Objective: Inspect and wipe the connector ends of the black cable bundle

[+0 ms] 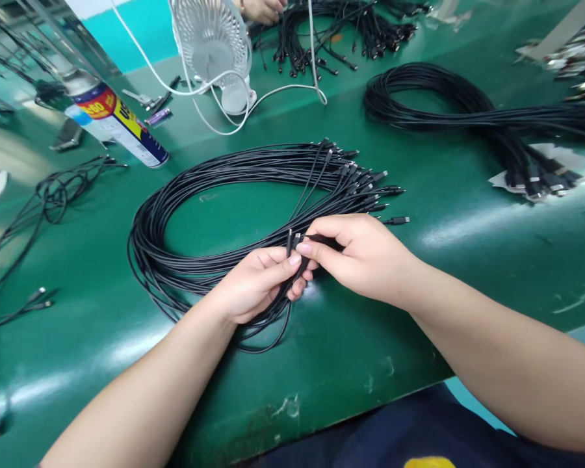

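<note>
My left hand is closed round the connector ends of black USB cables, their metal tips pointing up between thumb and fingers. Against it, my right hand pinches at the same ends, thumb and forefinger touching them; a dark strip shows under its fingers. Both hands are over the near right side of a large coil of black cables lying on the green table. Loose connectors of that coil fan out beyond my right hand. How many ends I hold is hidden by my fingers.
Beyond the coil stand a spray can and a white fan with a white cord. Another black cable bundle lies at right. Loose cables run along the left. At the back, another person's hand is beside a cable pile.
</note>
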`<state>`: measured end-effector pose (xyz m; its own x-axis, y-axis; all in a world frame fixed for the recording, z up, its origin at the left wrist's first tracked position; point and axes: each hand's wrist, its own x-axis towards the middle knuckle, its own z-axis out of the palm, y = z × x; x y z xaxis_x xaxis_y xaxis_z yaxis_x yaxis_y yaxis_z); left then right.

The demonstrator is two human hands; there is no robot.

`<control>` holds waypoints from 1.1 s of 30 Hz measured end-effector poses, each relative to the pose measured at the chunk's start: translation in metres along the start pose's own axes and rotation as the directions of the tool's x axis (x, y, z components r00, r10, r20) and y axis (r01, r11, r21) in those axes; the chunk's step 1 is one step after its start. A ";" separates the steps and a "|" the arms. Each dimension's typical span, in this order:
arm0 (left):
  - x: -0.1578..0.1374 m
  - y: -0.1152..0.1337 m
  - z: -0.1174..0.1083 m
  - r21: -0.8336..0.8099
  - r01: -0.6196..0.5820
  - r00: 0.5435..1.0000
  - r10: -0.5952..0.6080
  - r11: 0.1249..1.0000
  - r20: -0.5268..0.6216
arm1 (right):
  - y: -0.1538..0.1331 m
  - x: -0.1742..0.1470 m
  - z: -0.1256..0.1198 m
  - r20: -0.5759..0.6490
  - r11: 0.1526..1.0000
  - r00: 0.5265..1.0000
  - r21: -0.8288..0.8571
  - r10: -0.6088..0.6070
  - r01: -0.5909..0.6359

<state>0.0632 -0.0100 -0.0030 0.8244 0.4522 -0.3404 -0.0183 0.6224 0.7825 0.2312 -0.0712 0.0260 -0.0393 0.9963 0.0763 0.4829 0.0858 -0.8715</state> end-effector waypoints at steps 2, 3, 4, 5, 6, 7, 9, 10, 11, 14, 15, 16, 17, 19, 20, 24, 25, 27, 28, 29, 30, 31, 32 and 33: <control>0.000 0.001 0.000 0.017 0.043 0.999 -0.044 0.999 0.018 | 0.001 -0.001 0.002 -0.026 0.986 0.996 -0.144 -0.084 0.079; 0.000 0.001 0.001 0.013 0.063 0.998 -0.063 0.998 0.015 | 0.001 -0.002 0.003 -0.046 0.966 0.992 -0.238 -0.119 0.105; 0.000 0.001 0.001 0.001 0.074 0.997 -0.074 0.997 0.003 | 0.002 -0.002 0.003 -0.069 0.940 0.987 -0.323 -0.144 0.114; 0.000 0.001 0.001 -0.016 0.074 0.997 -0.075 0.997 -0.014 | 0.003 -0.002 0.003 -0.098 0.914 0.983 -0.390 -0.158 0.108; -0.001 0.001 0.002 -0.031 0.069 0.997 -0.070 0.997 -0.033 | 0.004 -0.002 0.003 -0.135 0.893 0.977 -0.440 -0.167 0.092; -0.001 0.001 0.003 -0.041 0.057 0.997 -0.059 0.998 -0.051 | 0.005 -0.001 0.001 -0.180 0.877 0.968 -0.475 -0.176 0.072; -0.001 0.001 0.004 -0.035 0.027 0.996 -0.030 0.999 -0.086 | 0.007 0.001 -0.003 -0.271 0.854 0.944 -0.520 -0.188 0.021; -0.001 0.001 0.005 -0.021 0.008 0.994 -0.011 1.000 -0.111 | 0.007 0.001 -0.006 -0.310 0.851 0.932 -0.526 -0.186 -0.005; -0.001 0.001 0.006 -0.004 -0.014 0.990 0.013 1.000 -0.142 | 0.008 0.001 -0.009 -0.337 0.857 0.925 -0.515 -0.177 -0.024; 0.000 0.001 0.008 0.028 -0.086 0.966 0.090 0.996 -0.244 | 0.007 -0.001 -0.011 -0.341 0.898 0.928 -0.440 -0.150 -0.017; 0.000 0.001 0.008 0.036 -0.103 0.957 0.108 0.994 -0.269 | 0.007 -0.003 -0.010 -0.324 0.906 0.934 -0.423 -0.152 0.001; 0.000 0.001 0.009 0.043 -0.118 0.949 0.126 0.992 -0.288 | 0.006 -0.005 -0.007 -0.297 0.908 0.942 -0.417 -0.158 0.021; 0.001 0.000 0.009 0.052 -0.132 0.943 0.142 0.990 -0.301 | 0.005 -0.006 -0.004 -0.265 0.905 0.949 -0.422 -0.171 0.045; 0.001 -0.001 0.009 0.074 -0.151 0.934 0.167 0.986 -0.316 | 0.005 -0.010 0.003 -0.228 0.893 0.951 -0.440 -0.208 0.090; 0.001 -0.002 0.009 0.082 -0.159 0.930 0.177 0.984 -0.322 | 0.004 -0.011 0.006 -0.228 0.886 0.947 -0.452 -0.226 0.102; 0.001 -0.005 0.009 0.087 -0.176 0.921 0.196 0.980 -0.338 | 0.003 -0.014 0.014 -0.201 0.812 0.936 -0.570 -0.290 0.129; 0.001 -0.005 0.009 0.083 -0.182 0.919 0.199 0.980 -0.341 | 0.002 -0.015 0.014 -0.180 0.783 0.933 -0.605 -0.313 0.146; 0.001 -0.005 0.010 0.075 -0.190 0.916 0.204 0.979 -0.346 | 0.001 -0.015 0.014 -0.153 0.732 0.922 -0.659 -0.355 0.173; 0.001 -0.005 0.010 0.075 -0.193 0.915 0.207 0.978 -0.346 | 0.000 -0.015 0.014 -0.151 0.717 0.918 -0.675 -0.367 0.175; 0.001 -0.005 0.011 0.077 -0.195 0.914 0.210 0.978 -0.348 | 0.000 -0.016 0.014 -0.150 0.708 0.916 -0.685 -0.372 0.175; 0.000 -0.005 0.011 0.084 -0.198 0.912 0.215 0.977 -0.350 | 0.000 -0.016 0.014 -0.148 0.702 0.916 -0.690 -0.373 0.174; 0.000 -0.005 0.012 0.094 -0.199 0.910 0.220 0.975 -0.353 | 0.001 -0.016 0.014 -0.143 0.700 0.916 -0.692 -0.375 0.178; 0.000 -0.004 0.013 0.107 -0.200 0.907 0.225 0.974 -0.357 | 0.001 -0.016 0.014 -0.139 0.699 0.915 -0.691 -0.378 0.184; 0.000 -0.004 0.014 0.121 -0.201 0.903 0.232 0.972 -0.363 | 0.002 -0.016 0.015 -0.133 0.697 0.914 -0.691 -0.384 0.192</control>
<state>0.0714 -0.0214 0.0008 0.5347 0.7841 -0.3150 -0.1149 0.4367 0.8922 0.2198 -0.0871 0.0158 -0.1045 0.8772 0.4687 0.9335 0.2491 -0.2579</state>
